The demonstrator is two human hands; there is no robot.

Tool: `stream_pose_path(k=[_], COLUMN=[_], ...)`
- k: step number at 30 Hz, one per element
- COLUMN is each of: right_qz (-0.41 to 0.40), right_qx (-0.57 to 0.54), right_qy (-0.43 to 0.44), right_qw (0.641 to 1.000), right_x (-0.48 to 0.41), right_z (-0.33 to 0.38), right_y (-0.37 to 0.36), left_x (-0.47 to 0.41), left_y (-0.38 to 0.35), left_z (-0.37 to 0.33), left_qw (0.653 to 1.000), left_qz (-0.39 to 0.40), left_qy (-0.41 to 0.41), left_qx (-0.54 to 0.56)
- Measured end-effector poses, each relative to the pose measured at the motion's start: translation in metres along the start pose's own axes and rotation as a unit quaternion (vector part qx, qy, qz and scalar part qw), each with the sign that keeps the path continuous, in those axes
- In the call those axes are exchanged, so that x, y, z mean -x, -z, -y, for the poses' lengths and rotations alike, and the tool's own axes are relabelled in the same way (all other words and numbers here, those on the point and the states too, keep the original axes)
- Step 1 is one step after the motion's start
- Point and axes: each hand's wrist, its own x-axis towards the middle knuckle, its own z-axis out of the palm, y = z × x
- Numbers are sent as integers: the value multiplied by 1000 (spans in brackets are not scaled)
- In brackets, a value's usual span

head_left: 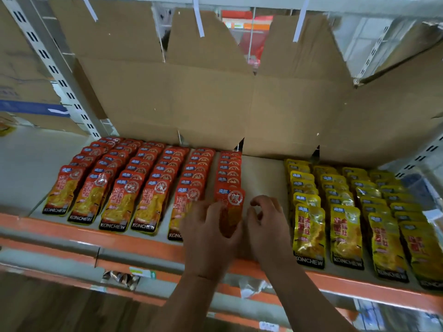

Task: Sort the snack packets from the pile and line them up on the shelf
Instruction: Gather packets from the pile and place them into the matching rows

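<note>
Several rows of red snack packets (134, 185) lie overlapped on the left of the pale shelf (263, 178). Several rows of yellow packets (345, 212) lie on the right. My left hand (211, 238) grips the front red packet (233, 207) of the rightmost red row, near the shelf's front edge. My right hand (268, 226) hovers just right of that packet with its fingers curled and nothing in them. A bare strip of shelf separates the red rows from the yellow ones. No loose pile is in view.
Flattened cardboard (215, 97) stands along the back of the shelf. An orange rail (96, 238) runs along the front edge. White slotted uprights (55, 68) frame the bay. A lower shelf with a few wrapped items (122, 279) shows beneath.
</note>
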Motion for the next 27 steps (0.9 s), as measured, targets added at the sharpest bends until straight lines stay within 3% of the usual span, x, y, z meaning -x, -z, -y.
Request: stream_pose_path(k=[10, 27], right_qz=[13, 17], right_qx=[-25, -45], right_qy=[72, 82], right_qw=[997, 995], right_x=[3, 4], right_z=[-6, -5], right_y=[-2, -4], left_x=[4, 3], left_y=[-13, -13], left_z=[-4, -7], left_qw=[990, 984], left_qz=[8, 39], left_qy=[58, 88], left_qx=[-130, -149])
